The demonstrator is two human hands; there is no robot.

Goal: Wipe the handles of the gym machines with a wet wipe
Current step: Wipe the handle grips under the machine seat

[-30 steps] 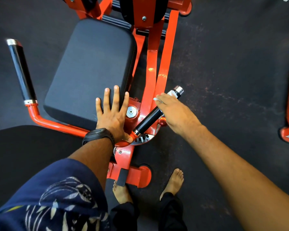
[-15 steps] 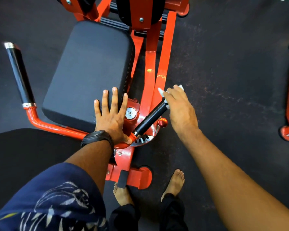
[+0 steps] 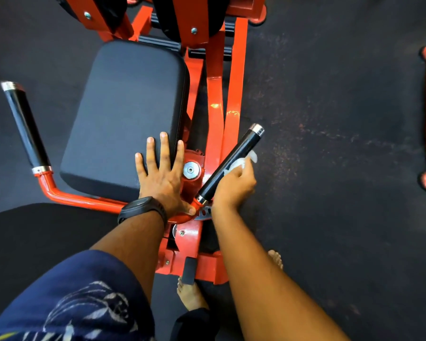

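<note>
You're pinching the wet wipe point(image 3: 241, 163) against the right handle point(image 3: 229, 166) with your right hand point(image 3: 234, 185), mid-grip. Your left hand point(image 3: 164, 178) is bracing, fingers spread, on the seat pad point(image 3: 123, 112). The left handle point(image 3: 26, 126), well apart, probably needs wiping next.

An orange-red steel machine frame point(image 3: 233, 94) carries a matte black padded seat point(image 3: 126, 114), black chrome-capped handles point(image 3: 231, 163) and a white wipe point(image 3: 241, 163).
</note>
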